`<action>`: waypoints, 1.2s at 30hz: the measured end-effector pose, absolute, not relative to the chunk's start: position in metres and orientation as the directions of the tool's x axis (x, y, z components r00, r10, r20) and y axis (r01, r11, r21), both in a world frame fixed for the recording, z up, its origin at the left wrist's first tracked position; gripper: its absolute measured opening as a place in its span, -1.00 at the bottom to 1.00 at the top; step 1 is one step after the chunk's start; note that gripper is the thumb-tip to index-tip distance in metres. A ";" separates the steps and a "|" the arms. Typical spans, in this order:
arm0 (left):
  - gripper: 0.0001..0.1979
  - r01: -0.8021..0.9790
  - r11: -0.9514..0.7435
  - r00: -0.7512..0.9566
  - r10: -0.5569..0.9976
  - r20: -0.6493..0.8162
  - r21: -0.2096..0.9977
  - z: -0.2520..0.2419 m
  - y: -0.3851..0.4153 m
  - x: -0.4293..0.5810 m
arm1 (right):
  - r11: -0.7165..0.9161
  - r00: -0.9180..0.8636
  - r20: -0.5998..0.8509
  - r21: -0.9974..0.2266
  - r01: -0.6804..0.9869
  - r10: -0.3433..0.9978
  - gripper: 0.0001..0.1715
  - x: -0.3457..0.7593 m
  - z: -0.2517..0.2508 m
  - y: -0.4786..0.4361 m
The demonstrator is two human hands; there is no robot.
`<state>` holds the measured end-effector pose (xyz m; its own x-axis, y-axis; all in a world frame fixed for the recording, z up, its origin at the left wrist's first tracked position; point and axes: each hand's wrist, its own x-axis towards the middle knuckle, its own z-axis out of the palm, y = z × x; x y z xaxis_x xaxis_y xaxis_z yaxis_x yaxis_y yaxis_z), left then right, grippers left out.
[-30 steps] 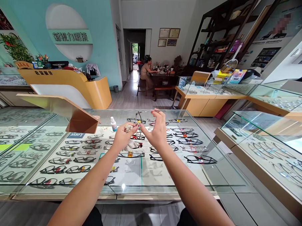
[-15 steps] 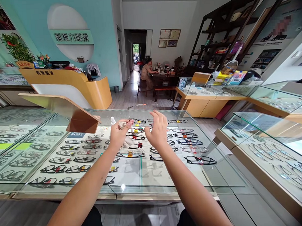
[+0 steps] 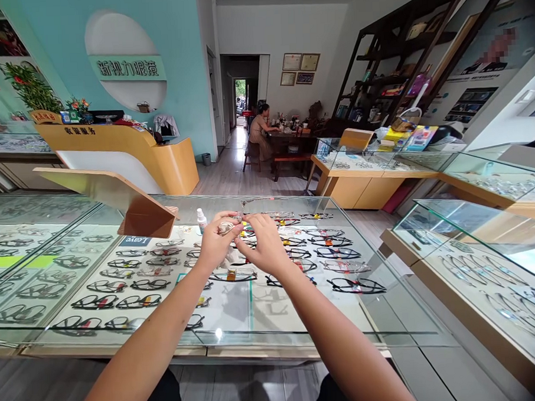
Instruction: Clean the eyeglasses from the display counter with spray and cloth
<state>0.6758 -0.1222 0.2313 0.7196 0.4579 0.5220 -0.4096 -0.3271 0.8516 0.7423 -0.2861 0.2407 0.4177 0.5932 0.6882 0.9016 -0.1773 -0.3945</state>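
Note:
My left hand (image 3: 218,241) is closed on a pale cloth (image 3: 226,259) and a pair of eyeglasses, above the glass display case (image 3: 238,338). A thin temple of the eyeglasses (image 3: 258,199) sticks out beyond my fingertips; their lenses are mostly hidden. My right hand (image 3: 267,243) meets the left one, its bent fingers closed at the eyeglasses. A small white-capped spray bottle (image 3: 201,220) stands just left of my left hand. Under the glass lie rows of spectacle frames (image 3: 149,284).
A tilted mirror stand (image 3: 146,220) sits on the case at left. More display cases (image 3: 478,262) run along the right. Further back are an orange counter (image 3: 177,166) and a person (image 3: 259,130) seated at a dark table.
My right hand has moved left and down from apart, fingers spread, to meet my left hand. The left hand and the eyeglasses have shifted slightly right and down.

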 end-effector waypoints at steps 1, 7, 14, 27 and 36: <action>-0.66 -0.396 -0.317 0.730 0.461 0.505 0.862 0.231 -0.122 0.676 | -0.154 0.417 0.687 -0.412 0.898 0.595 -0.57 0.743 0.240 -0.285; -0.58 -0.352 -0.208 0.808 0.424 0.408 0.913 0.226 -0.118 0.679 | -0.066 0.427 0.652 -0.501 0.863 0.626 -0.71 0.750 0.232 -0.283; -0.60 -0.352 -0.243 0.814 0.398 0.424 0.904 0.230 -0.119 0.675 | -0.111 0.469 0.640 -0.516 0.849 0.609 -0.69 0.754 0.229 -0.281; -0.31 -0.236 -0.378 0.800 0.447 0.400 0.895 0.208 -0.106 0.687 | -0.194 0.606 0.669 -0.588 0.786 0.429 -0.61 0.768 0.234 -0.289; -0.50 -0.100 -0.667 0.365 0.666 0.651 0.738 0.210 -0.086 0.687 | -0.210 0.631 0.661 -0.604 0.769 0.406 -0.61 0.769 0.236 -0.292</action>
<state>0.6871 -0.0860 0.2100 0.3646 0.6656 0.6511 -0.1004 -0.6671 0.7382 0.7688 -0.2915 0.2356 0.6308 0.4059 0.6613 0.7686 -0.2100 -0.6043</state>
